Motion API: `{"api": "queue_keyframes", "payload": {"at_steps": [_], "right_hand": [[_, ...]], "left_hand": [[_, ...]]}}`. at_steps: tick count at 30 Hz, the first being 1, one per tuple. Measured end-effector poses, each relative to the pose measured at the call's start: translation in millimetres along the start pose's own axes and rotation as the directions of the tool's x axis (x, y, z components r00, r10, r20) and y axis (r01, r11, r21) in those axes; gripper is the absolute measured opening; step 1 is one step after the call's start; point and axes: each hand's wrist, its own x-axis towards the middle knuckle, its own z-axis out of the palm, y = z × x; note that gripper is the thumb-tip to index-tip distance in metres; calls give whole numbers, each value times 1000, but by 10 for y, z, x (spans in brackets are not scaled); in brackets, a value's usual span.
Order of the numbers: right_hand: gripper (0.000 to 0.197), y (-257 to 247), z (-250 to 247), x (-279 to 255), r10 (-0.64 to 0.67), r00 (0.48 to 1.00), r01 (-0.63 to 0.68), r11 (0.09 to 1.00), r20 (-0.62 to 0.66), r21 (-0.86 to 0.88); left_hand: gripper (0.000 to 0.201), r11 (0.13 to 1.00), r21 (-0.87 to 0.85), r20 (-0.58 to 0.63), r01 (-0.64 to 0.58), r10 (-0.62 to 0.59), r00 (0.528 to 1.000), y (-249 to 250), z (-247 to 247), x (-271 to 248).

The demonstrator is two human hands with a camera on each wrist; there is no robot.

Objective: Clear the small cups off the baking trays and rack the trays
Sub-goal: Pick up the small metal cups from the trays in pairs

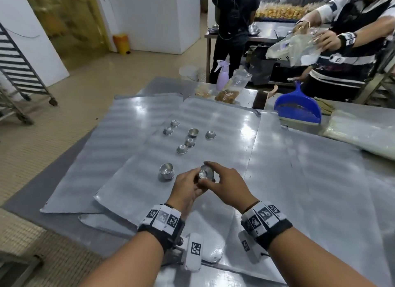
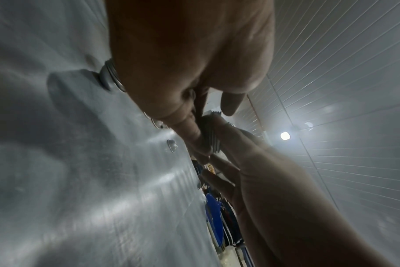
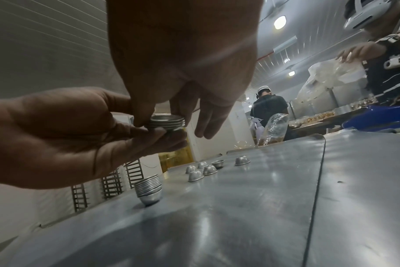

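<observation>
Both hands meet over the nearest baking tray (image 1: 149, 192), working one small nested stack of cups (image 1: 205, 174). The left hand (image 1: 186, 187) cradles the stack from below & from the side, fingers curled under it and thumb against its wall. The right hand (image 1: 226, 185) comes from above: its thumb and one or two fingertips pinch the rim of the top cup, while the other fingers (image 3: 208, 119) hang loose and straight beyond it. In the right wrist view the held stack shows abt 4–5 rims, lifted clear of the tray.

Just left of the left fingers, a second stack of cups (image 1: 167, 171) stands upright on the same tray, not touched; the right wrist view shows it (image 3: 148, 187) below the left hand w/ many rims nested.

Farther out past both sets of fingertips, six loose cups (image 1: 189, 142) lie scattered on the trays, well apart from the hands. Most sit upside down, dome up; at least one (image 1: 193, 132) sits mouth up.

Several trays overlap on the steel table (image 1: 320, 179), the near one tilted across the others.

Beyond the fingertips, far side of table: a blue dustpan (image 1: 298, 107) to the right, a lilac spray bottle (image 1: 222, 75), and a clear bag (image 1: 233, 85) w/ brown contents. A tray rack (image 1: 19, 68) stands on the floor well off to the left. Two other people stand behind the table; one handles a plastic bag (image 1: 295, 49).
</observation>
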Motion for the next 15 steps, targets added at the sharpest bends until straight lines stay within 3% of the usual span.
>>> {"api": "queue_keyframes", "payload": {"at_steps": [5, 11, 15], "right_hand": [[65, -118, 33, 52, -5, 1000, 5, 996, -9, 86], [38, -202, -36, 373, 91, 988, -80, 993, -125, 87], [32, -204, 68, 768, 154, 982, -152, 988, -107, 29]], "left_hand": [[21, 999, 5, -25, -42, 42, 999, 174, -147, 6], [21, 996, -62, -80, -68, 63, 995, 583, -385, 242], [23, 995, -63, -110, -75, 68, 992, 893, -668, 515]]}}
